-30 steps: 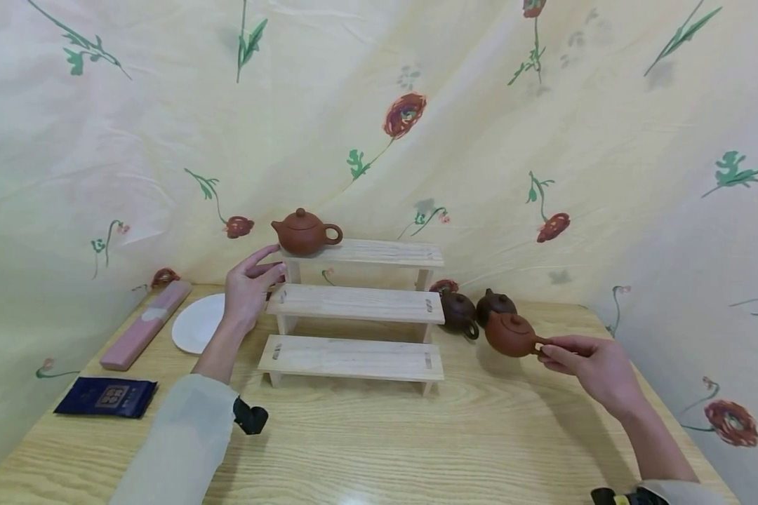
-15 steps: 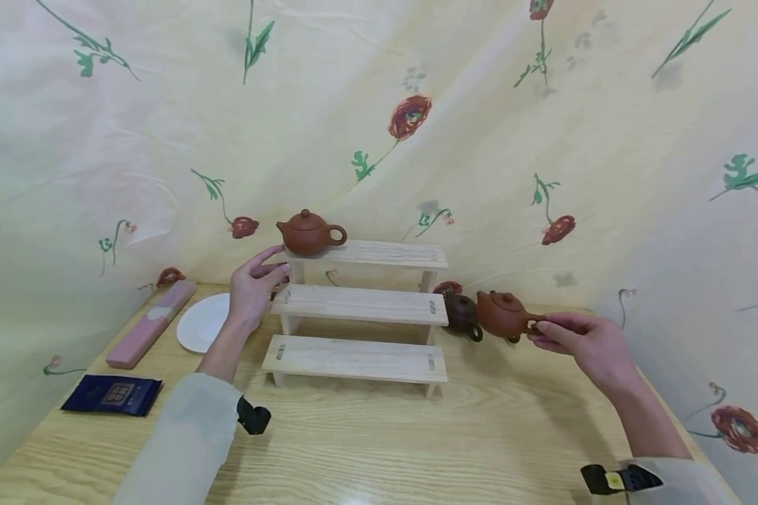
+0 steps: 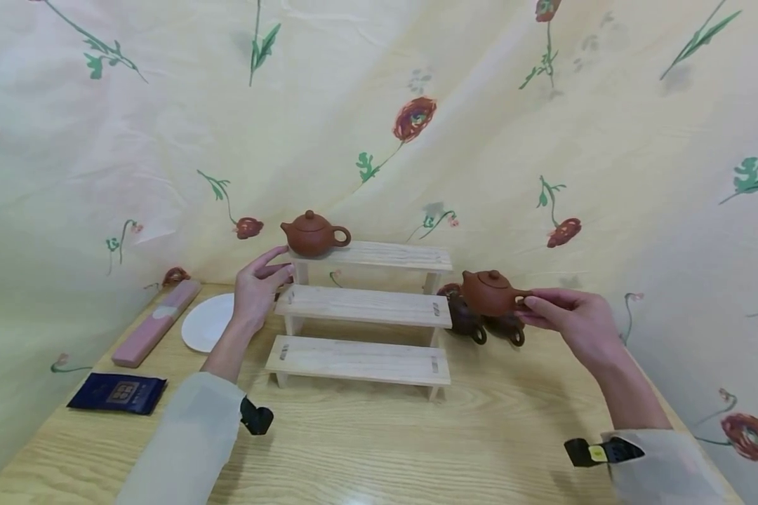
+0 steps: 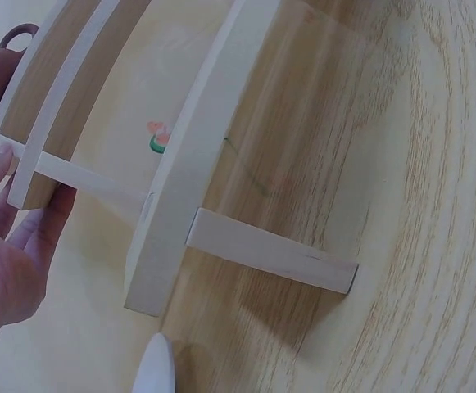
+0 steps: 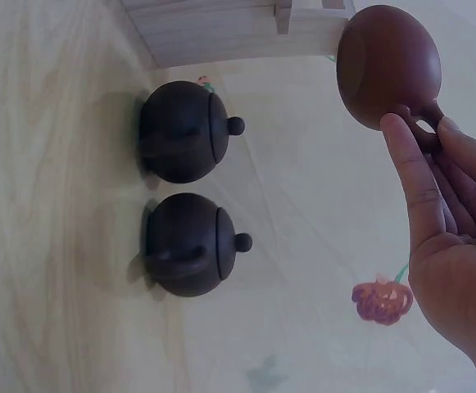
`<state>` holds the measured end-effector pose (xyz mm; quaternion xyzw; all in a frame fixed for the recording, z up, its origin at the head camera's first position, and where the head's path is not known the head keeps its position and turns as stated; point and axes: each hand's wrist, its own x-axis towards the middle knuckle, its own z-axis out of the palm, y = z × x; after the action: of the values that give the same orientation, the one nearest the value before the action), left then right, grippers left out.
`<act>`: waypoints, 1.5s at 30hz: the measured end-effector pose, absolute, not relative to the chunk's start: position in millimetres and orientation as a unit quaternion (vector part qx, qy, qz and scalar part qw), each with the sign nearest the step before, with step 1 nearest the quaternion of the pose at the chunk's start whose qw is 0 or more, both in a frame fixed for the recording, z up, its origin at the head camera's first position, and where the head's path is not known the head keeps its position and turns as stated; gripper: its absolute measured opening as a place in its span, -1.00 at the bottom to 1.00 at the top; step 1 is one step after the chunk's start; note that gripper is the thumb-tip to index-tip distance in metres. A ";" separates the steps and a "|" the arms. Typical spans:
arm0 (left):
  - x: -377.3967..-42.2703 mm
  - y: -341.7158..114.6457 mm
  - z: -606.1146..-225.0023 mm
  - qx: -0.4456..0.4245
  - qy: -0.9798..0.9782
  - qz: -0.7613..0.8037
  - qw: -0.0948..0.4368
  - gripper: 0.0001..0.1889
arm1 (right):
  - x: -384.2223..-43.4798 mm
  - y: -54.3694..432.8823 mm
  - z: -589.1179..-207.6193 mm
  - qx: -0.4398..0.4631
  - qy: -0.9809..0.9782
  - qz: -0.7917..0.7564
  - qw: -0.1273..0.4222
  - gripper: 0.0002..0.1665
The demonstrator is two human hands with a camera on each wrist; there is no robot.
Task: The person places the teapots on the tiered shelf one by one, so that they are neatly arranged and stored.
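Person at a wood table [image 3: 354,442], both hands out over its far side. R hand [image 3: 582,322] pinches the handle of a reddish-brown teapot [image 3: 489,293], thumb & fingers closed on it; the pot is in the air at far right, lid on, spout pointing L, just R of the wooden stand [image 3: 363,305]. Stand has 3 steps, lowest one nearest, & sits mid-table toward the far side. L hand [image 3: 253,291] grips the stand's L end, w/ thumb on the upright btwn top & middle steps and fingers round behind, so only slightly open. A 2nd reddish-brown pot [image 3: 311,236] sits upright on the L end of the top step, handle to the R, near the L fingertips; can't tell if they touch it. Below the held pot & clear of it, two dark teapots, a left one [image 5: 180,131] and a right one [image 5: 190,246], stand side by side on the table, R of the stand; head view shows them partly hidden. On the L: white plate [image 3: 211,322] beside the L forearm, long pink box [image 3: 158,322] L of it, dark blue packet [image 3: 117,393] nearer. Flowered cloth [image 3: 328,126] hangs behind.
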<state>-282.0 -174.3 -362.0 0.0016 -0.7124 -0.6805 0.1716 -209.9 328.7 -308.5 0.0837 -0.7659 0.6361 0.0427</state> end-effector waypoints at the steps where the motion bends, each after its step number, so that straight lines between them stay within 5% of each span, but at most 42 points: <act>1: -281.9 -174.2 -362.0 0.002 -0.712 -0.681 0.172 -0.54 | -212.1 326.1 -306.8 0.087 -0.763 0.639 0.044 -0.76; 29: -281.2 -173.1 -362.0 0.006 -0.713 -0.679 0.173 -0.54 | -275.3 266.8 -268.2 0.132 -0.702 0.699 0.045 -0.84; 45: -283.1 -174.1 -362.6 -0.001 -0.709 -0.684 0.172 -0.54 | -304.9 224.4 -269.6 0.126 -0.735 0.667 0.012 -0.63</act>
<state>-283.1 -174.1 -362.6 -0.0006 -0.7091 -0.6838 0.1721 -304.9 224.4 -269.6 0.1259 -0.7347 0.6665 0.0123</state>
